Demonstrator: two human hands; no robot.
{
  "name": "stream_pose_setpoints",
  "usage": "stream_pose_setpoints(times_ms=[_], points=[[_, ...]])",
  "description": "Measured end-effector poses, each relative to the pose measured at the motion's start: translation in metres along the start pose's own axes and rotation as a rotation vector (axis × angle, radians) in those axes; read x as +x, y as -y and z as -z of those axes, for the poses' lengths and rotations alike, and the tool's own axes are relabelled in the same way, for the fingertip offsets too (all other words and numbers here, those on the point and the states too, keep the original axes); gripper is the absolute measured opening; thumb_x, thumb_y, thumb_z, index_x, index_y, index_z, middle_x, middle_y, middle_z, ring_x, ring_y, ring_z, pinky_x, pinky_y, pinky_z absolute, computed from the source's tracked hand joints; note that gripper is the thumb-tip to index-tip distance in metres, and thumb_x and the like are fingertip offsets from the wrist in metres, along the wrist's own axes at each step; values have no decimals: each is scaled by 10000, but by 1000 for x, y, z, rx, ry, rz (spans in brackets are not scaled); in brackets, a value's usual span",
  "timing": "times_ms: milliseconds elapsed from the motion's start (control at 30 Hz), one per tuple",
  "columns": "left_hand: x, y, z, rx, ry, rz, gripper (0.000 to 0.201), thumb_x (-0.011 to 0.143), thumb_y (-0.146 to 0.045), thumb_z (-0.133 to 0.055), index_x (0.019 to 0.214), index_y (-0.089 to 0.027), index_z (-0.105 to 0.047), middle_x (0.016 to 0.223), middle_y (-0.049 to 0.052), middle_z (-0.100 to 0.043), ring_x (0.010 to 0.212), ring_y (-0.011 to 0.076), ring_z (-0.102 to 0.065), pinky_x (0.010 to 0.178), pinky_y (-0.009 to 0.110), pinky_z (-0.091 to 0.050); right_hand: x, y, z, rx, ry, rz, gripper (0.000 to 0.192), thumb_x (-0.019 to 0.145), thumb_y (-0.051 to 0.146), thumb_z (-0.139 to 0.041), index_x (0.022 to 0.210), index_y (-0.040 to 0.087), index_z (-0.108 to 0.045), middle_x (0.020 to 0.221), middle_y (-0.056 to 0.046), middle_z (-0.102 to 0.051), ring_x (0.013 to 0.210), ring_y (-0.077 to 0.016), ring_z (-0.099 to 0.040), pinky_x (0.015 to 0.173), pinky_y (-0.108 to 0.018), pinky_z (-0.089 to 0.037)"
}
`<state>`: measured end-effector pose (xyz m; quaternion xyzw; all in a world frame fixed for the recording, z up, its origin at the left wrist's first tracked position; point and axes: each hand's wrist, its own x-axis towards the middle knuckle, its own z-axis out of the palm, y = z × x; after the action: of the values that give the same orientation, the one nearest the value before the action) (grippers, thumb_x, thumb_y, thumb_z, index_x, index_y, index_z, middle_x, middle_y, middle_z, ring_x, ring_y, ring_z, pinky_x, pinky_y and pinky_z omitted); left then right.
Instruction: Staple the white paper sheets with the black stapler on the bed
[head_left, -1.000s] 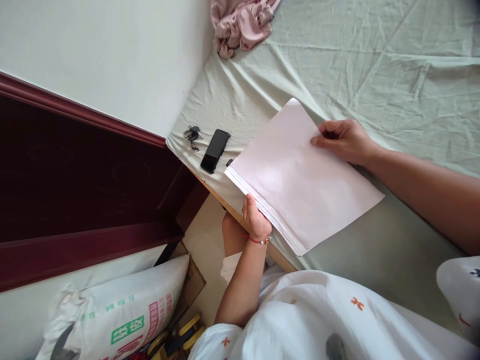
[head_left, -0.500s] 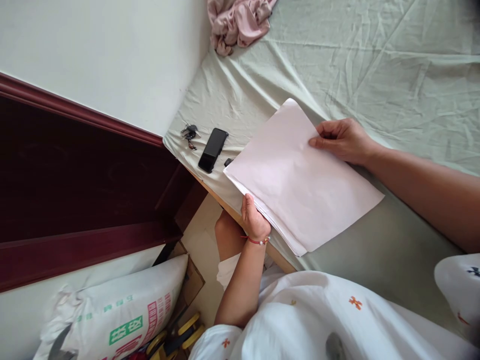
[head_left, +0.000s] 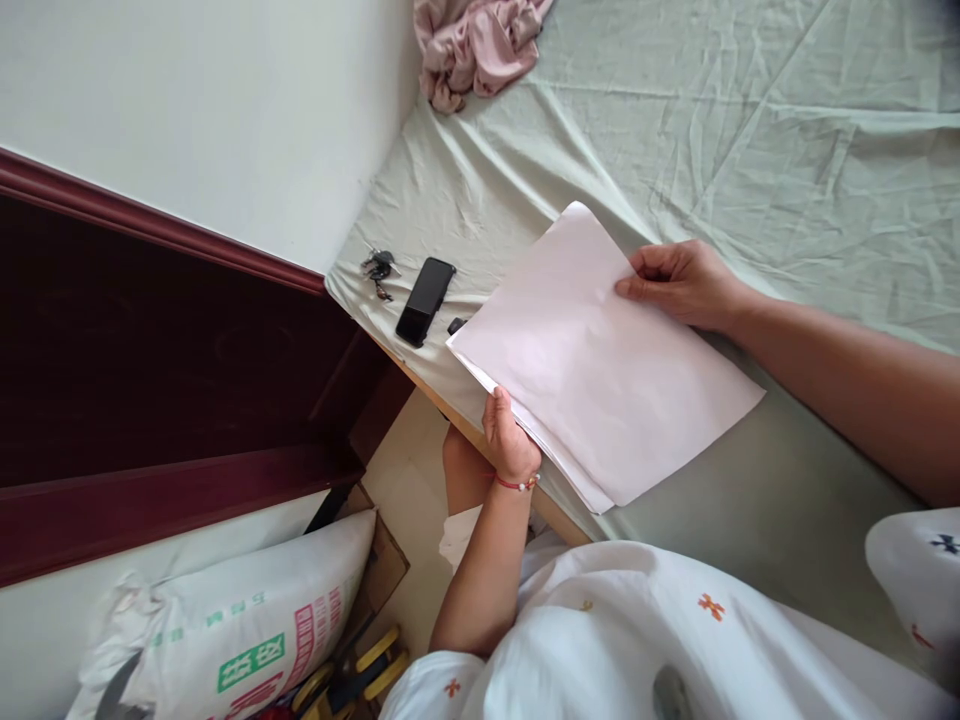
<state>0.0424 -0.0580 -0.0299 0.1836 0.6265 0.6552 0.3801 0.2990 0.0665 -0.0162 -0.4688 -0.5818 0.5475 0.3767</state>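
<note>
A stack of white paper sheets [head_left: 592, 370] is held at a slant above the edge of the bed-like surface. My left hand [head_left: 511, 438], with a red beaded bracelet at the wrist, grips the near left edge of the stack, its fingers hidden underneath. On the opposite edge, my right hand [head_left: 679, 282] pinches the paper between thumb and fingers. The layered edges of several sheets show beside my left thumb. A small black object [head_left: 456, 325] peeks out beside the paper's left corner, mostly covered.
On the pale green sheet [head_left: 750, 130] lie a black phone [head_left: 425, 300], keys [head_left: 379, 266] and a crumpled pink cloth [head_left: 480, 50]. A dark red wooden panel [head_left: 150, 340] stands at left. Below it are a printed white sack [head_left: 247, 620] and yellow-and-black items [head_left: 375, 660].
The paper's top corner has dipped very slightly. Both hands keep their hold in nearly the same places.
</note>
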Motion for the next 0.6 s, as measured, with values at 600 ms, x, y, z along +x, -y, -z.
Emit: stream_pose_setpoints(times_ms=[600], points=[[3, 4, 7, 24, 82, -9, 440, 958, -504, -699, 1261, -190, -758, 1439, 115, -714, 1449, 286, -593, 1243, 397, -454, -2, 2, -2, 72, -112, 101, 315, 837, 494, -831, 783, 233, -664, 639, 5, -524, 559, -119, -442, 458, -283, -340]])
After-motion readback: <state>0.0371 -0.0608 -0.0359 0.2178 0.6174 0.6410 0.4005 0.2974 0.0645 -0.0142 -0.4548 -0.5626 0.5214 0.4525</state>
